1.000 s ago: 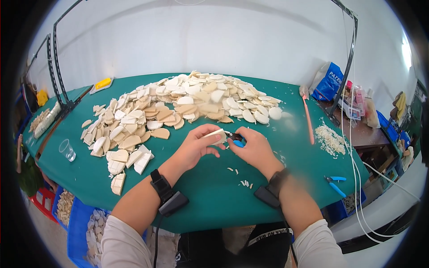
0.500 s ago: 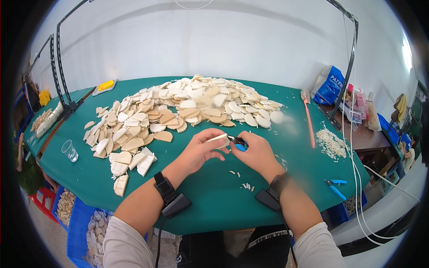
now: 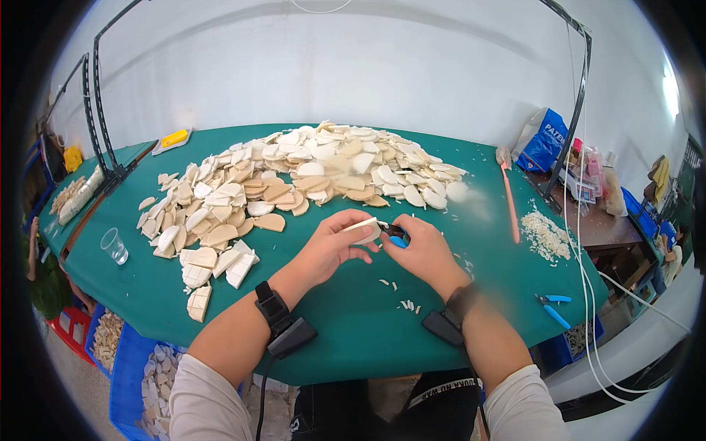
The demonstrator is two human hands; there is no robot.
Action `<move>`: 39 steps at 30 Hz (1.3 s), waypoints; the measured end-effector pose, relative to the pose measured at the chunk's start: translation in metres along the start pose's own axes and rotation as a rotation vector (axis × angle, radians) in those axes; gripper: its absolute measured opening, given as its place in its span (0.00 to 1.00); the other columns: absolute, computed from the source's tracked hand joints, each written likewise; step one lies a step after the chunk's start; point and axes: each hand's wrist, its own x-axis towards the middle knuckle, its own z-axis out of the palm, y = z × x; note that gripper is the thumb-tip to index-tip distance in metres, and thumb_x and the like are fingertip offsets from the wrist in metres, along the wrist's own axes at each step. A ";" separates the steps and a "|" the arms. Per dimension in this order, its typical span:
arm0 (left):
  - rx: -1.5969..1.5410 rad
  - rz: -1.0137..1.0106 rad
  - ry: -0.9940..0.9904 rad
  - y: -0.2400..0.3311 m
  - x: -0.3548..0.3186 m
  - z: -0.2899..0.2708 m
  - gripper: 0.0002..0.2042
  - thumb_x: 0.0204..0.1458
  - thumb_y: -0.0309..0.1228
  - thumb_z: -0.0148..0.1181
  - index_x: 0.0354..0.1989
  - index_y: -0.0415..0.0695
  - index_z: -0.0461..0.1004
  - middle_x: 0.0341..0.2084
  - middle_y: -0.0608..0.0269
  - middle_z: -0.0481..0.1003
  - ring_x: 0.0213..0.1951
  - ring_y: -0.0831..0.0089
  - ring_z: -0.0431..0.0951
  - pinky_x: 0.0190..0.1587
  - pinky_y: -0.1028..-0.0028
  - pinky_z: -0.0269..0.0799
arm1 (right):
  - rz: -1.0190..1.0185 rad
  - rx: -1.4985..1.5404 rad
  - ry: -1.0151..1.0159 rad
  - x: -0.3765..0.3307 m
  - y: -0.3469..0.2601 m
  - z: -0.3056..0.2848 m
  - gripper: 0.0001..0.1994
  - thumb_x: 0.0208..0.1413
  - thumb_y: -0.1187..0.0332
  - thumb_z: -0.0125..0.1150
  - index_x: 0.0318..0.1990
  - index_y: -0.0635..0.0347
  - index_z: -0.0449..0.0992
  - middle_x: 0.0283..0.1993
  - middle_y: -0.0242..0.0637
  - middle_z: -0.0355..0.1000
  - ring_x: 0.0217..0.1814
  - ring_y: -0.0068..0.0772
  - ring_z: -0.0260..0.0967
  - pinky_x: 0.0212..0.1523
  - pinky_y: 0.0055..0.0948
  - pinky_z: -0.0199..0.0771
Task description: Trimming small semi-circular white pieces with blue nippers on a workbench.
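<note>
My left hand is closed on a flat cream half-round piece, pinching it between thumb and fingers in the middle of the table. Close on its right, my right hand grips a pair of blue-handled side cutters. The dark jaws are at the piece's upper right end, where a small pale bit shows. Whether they are closed on it I cannot tell. Beyond both hands lies a broad heap of similar cream and tan pieces. Several small offcuts lie near my right wrist.
On the green table stand a clear cup at left and a pile of offcuts at right. A second pair of blue cutters and a pink stick-like tool lie there too. Blue bins stand below left.
Both hands have barely moved. The cutters' jaws and the held piece have shifted very slightly, and a small pale bit now shows at the jaws.
</note>
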 end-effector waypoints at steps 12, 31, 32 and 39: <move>-0.009 -0.009 0.029 -0.002 0.000 -0.001 0.12 0.61 0.31 0.62 0.50 0.42 0.73 0.42 0.60 0.76 0.41 0.68 0.80 0.39 0.69 0.78 | 0.051 0.016 -0.055 0.000 -0.001 -0.002 0.14 0.52 0.61 0.68 0.36 0.64 0.76 0.30 0.49 0.76 0.31 0.51 0.75 0.34 0.40 0.74; -0.028 -0.017 0.005 0.004 -0.002 0.003 0.12 0.64 0.32 0.58 0.51 0.39 0.72 0.40 0.56 0.77 0.36 0.67 0.81 0.38 0.69 0.79 | 0.073 -0.150 -0.080 0.000 -0.005 -0.003 0.23 0.56 0.49 0.66 0.30 0.64 0.75 0.28 0.50 0.76 0.33 0.55 0.75 0.34 0.47 0.74; -0.035 -0.016 0.003 0.003 -0.002 0.003 0.12 0.64 0.32 0.58 0.51 0.39 0.72 0.40 0.56 0.78 0.35 0.67 0.81 0.37 0.69 0.79 | 0.070 -0.151 -0.075 0.000 -0.005 -0.004 0.23 0.56 0.49 0.66 0.30 0.64 0.75 0.28 0.50 0.76 0.33 0.55 0.75 0.34 0.47 0.74; -0.097 0.017 0.048 0.002 0.000 0.001 0.10 0.64 0.30 0.56 0.50 0.40 0.72 0.39 0.55 0.78 0.34 0.63 0.81 0.35 0.66 0.80 | 0.051 -0.152 -0.096 -0.001 -0.003 -0.004 0.22 0.57 0.48 0.65 0.31 0.63 0.76 0.28 0.48 0.76 0.33 0.53 0.75 0.33 0.46 0.74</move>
